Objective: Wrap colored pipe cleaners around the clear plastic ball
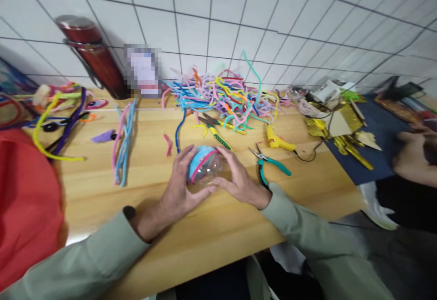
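A clear plastic ball (205, 167) with blue and pink pipe cleaner inside rests on the wooden table (218, 236). My left hand (179, 186) wraps round its left side, fingers curled over the top. My right hand (237, 178) cups its right side, fingers closed on it. Both sleeves are pale green. Teal-handled pliers (271, 163) lie just right of my right hand. A second pair with yellow-green handles (215, 131) lies just beyond the ball.
A heap of coloured pipe cleaners (225, 95) lies at the back. A yellow glue gun (278, 140), a red flask (92, 56), gold foil scraps (344, 143) on a dark blue mat (375, 140), loose pipe cleaners (123, 143) and a red object (27, 204) at left surround me. Another person's hand (413, 159) shows at right.
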Demonstrator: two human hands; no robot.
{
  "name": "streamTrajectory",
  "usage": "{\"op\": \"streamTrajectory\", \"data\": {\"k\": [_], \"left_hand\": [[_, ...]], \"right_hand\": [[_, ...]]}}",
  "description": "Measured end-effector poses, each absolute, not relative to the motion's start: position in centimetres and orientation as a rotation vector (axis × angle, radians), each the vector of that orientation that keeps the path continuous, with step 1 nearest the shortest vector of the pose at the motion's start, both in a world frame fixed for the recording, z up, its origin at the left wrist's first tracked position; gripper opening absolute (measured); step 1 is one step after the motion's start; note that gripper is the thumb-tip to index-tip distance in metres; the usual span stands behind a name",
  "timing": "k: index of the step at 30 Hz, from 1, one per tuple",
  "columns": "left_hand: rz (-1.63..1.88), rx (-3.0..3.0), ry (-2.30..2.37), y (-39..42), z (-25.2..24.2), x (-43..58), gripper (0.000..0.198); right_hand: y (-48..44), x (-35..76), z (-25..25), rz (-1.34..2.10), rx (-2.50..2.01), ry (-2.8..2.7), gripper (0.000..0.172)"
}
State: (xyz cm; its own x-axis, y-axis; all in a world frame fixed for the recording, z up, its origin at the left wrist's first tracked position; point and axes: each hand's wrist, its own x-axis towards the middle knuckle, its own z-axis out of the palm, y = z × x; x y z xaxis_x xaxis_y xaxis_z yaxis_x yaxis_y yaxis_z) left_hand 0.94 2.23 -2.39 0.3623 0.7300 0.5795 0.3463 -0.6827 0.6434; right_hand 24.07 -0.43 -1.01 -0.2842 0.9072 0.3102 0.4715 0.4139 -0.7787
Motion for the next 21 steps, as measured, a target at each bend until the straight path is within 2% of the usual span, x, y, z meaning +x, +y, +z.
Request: {"op": "streamTrajectory", "data": {"k": [3,12,18,21], "left_hand": [[1.240,2.252,0.941,2.15,-2.14,0.77,0.088],[1.211,2.261,1.023,2.52,-2.86,0.95,0.091],[1.205,2.275,1.002,2.56,-3.06,0.77,0.103],[1.182,2.253,0.972,2.37,-2.99,0.62,0.102]], "right_hand": [[-0.26,24.10,-0.99,0.699,-1.157,-1.923,0.084],[-0.17,24.02,-0.91,0.695,-1.119,-1.927,0.080],[-0.31,24.18,-0.67,0.745,-1.077,-1.952,0.072],[-0.44,24.58,-0.70,0.790,-1.055,-1.958,0.073]]}}
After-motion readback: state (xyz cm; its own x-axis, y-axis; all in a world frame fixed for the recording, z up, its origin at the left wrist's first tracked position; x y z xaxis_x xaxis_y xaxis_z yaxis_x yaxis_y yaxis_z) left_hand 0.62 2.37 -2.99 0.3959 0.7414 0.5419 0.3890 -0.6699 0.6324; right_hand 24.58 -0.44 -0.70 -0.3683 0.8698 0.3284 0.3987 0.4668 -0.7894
